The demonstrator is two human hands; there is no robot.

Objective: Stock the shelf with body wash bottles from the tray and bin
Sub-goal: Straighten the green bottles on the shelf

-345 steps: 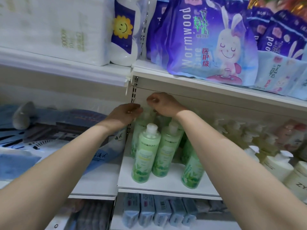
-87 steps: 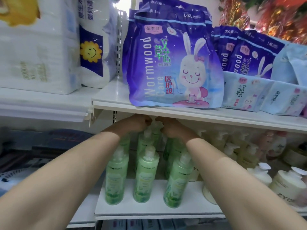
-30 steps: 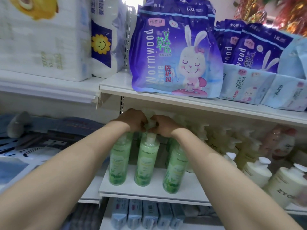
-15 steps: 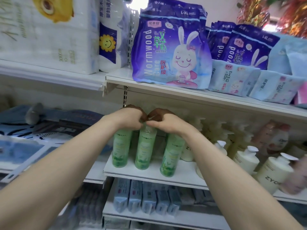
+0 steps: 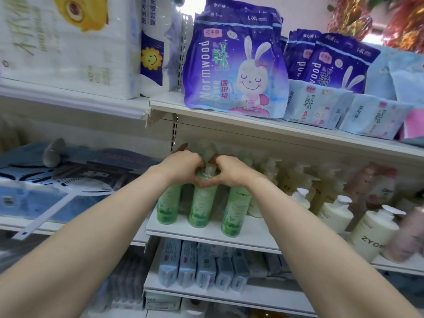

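Three green body wash bottles stand in a front row on the white shelf (image 5: 206, 235): a left one (image 5: 166, 205), a middle one (image 5: 202, 205) and a right one (image 5: 235, 210). More green bottles stand behind them, mostly hidden. My left hand (image 5: 183, 167) and my right hand (image 5: 229, 169) meet over the middle bottle's top, fingers curled round its cap and neck, thumbs touching in front. The tray and bin are out of view.
Cream pump bottles (image 5: 369, 232) fill the shelf to the right. The upper shelf edge (image 5: 275, 127) hangs close above my hands and carries purple pad packs (image 5: 234, 70). Tissue packs (image 5: 68, 47) sit upper left. Blue boxes (image 5: 202, 262) line the shelf below.
My hands have slid forward from the back rows to the front middle bottle and closed round its top. The camera has pulled back and tilted down slightly.
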